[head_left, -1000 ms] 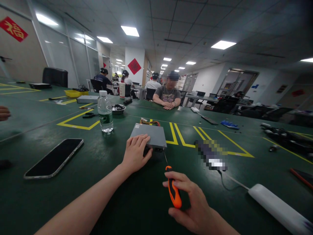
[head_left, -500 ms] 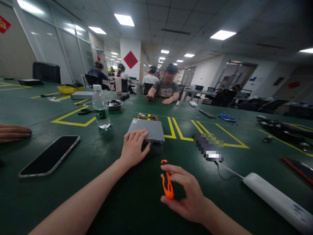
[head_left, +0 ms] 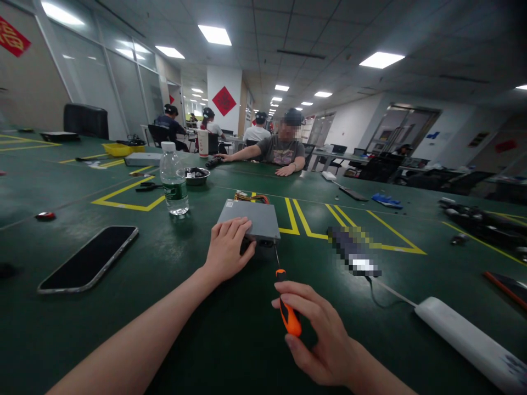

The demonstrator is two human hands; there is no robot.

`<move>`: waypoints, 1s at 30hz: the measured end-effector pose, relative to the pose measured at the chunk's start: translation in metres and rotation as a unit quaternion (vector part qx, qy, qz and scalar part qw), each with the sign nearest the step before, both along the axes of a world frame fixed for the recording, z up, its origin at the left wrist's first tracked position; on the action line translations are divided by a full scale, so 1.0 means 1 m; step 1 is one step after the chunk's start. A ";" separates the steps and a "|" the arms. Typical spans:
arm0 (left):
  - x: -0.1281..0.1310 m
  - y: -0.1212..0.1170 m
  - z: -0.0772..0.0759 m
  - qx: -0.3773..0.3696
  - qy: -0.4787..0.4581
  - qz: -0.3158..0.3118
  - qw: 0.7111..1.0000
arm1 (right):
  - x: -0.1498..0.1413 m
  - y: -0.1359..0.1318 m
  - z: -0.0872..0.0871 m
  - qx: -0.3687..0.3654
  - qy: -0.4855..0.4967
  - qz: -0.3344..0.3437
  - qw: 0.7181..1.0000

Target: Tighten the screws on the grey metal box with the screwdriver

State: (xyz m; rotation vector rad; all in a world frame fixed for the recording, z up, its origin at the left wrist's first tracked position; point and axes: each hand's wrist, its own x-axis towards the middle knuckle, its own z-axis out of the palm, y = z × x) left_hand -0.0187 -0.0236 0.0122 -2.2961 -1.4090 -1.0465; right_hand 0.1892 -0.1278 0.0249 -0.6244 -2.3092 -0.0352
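A grey metal computer power supply [head_left: 257, 216] lies on the green table, with a bundle of coloured wires [head_left: 251, 197] at its far side. My left hand [head_left: 229, 246] holds its near left part, fingers on the top and thumb along the front face. An orange and black screwdriver [head_left: 290, 318] is in my right hand [head_left: 323, 332], held between the fingers with the thumb lower, near the handle's end. Its thin shaft points away from me, with the tip at the near right corner of the power supply. Whether the tip sits in a screw is too small to tell.
To the left are a phone [head_left: 90, 259], a water bottle [head_left: 175, 181] and a metal bowl [head_left: 196, 176]. A white power strip [head_left: 469, 340] with a cable lies at right, near a blurred-out device [head_left: 354, 249]. Across the table sits a person [head_left: 284, 148], one arm stretched sideways.
My right hand's grip on the screwdriver has shifted, and the handle leans more to the right. The person opposite has reached an arm out sideways. Another person's hand at the left has gone from view.
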 end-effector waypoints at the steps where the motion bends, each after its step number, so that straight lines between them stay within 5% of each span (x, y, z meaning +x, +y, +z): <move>1: 0.000 0.000 0.000 0.001 -0.001 0.001 1.000 | 0.000 0.000 0.002 0.013 -0.019 -0.004 1.000; 6: 0.001 0.001 -0.001 0.002 -0.004 0.003 1.000 | -0.003 0.001 0.007 0.081 0.017 -0.034 0.996; 10: 0.000 0.001 -0.002 0.002 -0.001 0.002 1.000 | -0.001 0.002 0.000 0.042 0.067 -0.035 0.996; 18: 0.000 0.001 -0.001 0.002 0.002 0.000 1.000 | -0.002 -0.001 0.006 0.046 -0.033 -0.027 0.998; 25: 0.000 0.001 -0.001 0.000 -0.002 0.002 1.000 | 0.000 0.002 -0.002 0.006 0.091 -0.018 0.996; 30: 0.000 0.001 -0.001 0.004 0.001 0.003 1.000 | 0.000 0.001 0.002 0.008 0.021 -0.002 1.000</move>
